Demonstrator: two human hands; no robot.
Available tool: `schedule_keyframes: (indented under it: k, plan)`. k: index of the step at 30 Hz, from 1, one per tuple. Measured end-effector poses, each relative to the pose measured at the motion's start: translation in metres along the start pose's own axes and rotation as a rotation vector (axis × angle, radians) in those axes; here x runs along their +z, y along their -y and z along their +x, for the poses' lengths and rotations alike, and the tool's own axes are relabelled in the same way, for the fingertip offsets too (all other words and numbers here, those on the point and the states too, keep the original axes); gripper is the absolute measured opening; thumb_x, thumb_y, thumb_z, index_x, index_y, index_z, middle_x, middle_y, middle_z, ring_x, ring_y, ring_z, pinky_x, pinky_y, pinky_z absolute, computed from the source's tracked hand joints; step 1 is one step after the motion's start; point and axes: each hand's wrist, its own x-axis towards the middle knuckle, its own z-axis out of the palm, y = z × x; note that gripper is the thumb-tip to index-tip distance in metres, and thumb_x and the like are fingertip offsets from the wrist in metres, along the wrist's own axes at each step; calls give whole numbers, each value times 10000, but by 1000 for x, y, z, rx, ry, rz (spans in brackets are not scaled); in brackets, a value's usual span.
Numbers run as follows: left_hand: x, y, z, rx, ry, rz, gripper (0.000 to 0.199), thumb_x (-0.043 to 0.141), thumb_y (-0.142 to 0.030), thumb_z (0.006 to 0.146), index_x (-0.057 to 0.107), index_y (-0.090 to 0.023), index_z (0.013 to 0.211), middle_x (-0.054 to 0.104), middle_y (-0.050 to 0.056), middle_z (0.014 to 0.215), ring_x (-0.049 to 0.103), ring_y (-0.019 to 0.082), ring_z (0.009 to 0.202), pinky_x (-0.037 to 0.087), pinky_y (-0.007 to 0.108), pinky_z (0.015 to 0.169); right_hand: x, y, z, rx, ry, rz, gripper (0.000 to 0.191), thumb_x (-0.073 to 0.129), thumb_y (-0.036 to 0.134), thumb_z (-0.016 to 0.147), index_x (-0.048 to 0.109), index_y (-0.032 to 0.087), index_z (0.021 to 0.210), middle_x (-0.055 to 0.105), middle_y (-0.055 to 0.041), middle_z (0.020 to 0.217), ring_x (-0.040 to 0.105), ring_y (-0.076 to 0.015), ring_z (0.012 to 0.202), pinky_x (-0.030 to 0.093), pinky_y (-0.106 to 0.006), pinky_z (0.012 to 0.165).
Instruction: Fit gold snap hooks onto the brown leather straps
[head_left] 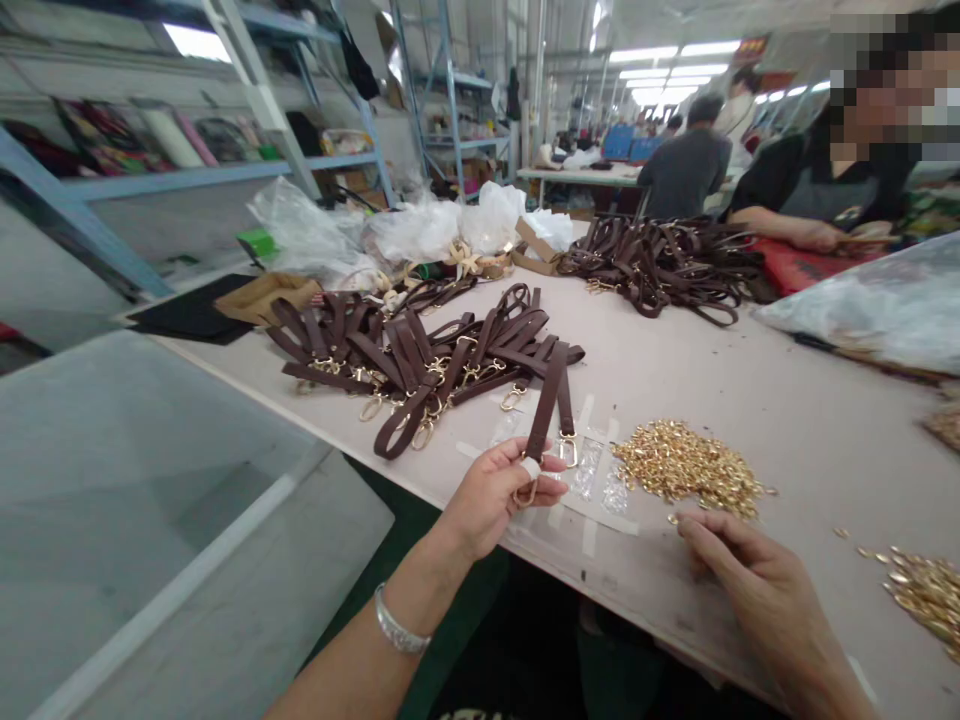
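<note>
Near the table's front edge, my left hand [499, 490] grips a dark brown leather strap [549, 400] by its lower end. A gold-coloured metal ring shows among the fingers, and a gold buckle [569, 450] hangs from the strap's other end. Thumb and forefinger of my right hand [739, 560] pinch a small gold metal piece [673, 519], whose exact kind is too small to make out. Just beyond that hand lies a heap of similar small gold pieces [686, 465]. Behind my left hand is a pile of brown straps [420, 360] with gold clasps.
Small clear plastic pieces [585, 475] lie between tape strips on the table [810, 440]. A second gold heap [926, 590] is at right. More straps [660, 260], plastic bags [420, 230] and a cardboard box [266, 297] stand farther back. A person [832, 190] sits across the table.
</note>
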Motion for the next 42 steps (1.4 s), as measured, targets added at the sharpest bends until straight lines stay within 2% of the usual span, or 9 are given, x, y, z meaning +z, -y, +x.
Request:
schedule_keyframes:
  k: [3,7,11,15,19,25,35,39,42]
  plan:
    - [13,12,-17,3,48,-40,245,635,-157,789,692,-138,1027,730,57,918,677,116,709,549,252,724,11,15,-8,25,73,159,314,656,506,831,683,210,732,624,-1,638,583,-141,614,478,-212,555]
    - [32,27,-34,-29,98,21,264,614,-197,871,708,-126,1107,719,50,838,589,79,620,436,175,569,28,29,-24,57,36,375,189,726,408,818,697,227,864,646,28,626,593,-119,601,498,-209,586]
    - [45,38,-44,-50,132,47,305,604,-207,897,700,-155,1182,731,58,946,594,97,711,440,191,630,37,33,-38,82,62,460,146,729,357,837,729,220,786,671,20,618,607,-111,585,523,-218,587]
    - [53,43,-49,-57,175,3,285,618,-216,902,714,-189,1169,736,28,912,588,104,767,447,196,701,38,34,-44,136,140,580,156,761,334,812,775,236,932,754,-20,772,690,-152,665,596,-285,658]
    - [59,44,-53,-61,163,-61,240,634,-192,881,745,-188,1093,747,19,875,609,111,795,458,197,743,37,39,-46,159,110,549,124,777,334,791,782,232,860,735,-8,706,693,-147,635,597,-252,610]
    - [57,48,-56,-39,137,66,276,620,-210,885,734,-187,1134,756,29,962,602,124,811,468,215,759,35,41,-45,71,156,472,73,723,305,845,772,262,879,722,9,841,683,-114,749,573,-195,690]
    - [48,57,-59,-39,154,205,338,610,-286,905,693,-250,1231,755,9,1080,651,169,945,513,253,859,41,42,-53,22,126,508,87,645,245,902,731,249,893,687,7,869,687,-124,776,581,-229,718]
    - [47,59,-59,-3,107,350,356,611,-323,892,696,-245,1229,759,9,1104,677,189,948,530,282,914,40,38,-53,-160,56,393,118,624,210,911,730,242,950,688,-7,874,685,-131,781,572,-237,701]
    - [48,63,-60,74,86,486,376,586,-349,904,688,-245,1250,741,15,1185,663,226,1080,503,319,1007,35,37,-54,-222,14,300,111,633,191,900,728,231,942,698,-8,848,668,-128,775,537,-236,704]
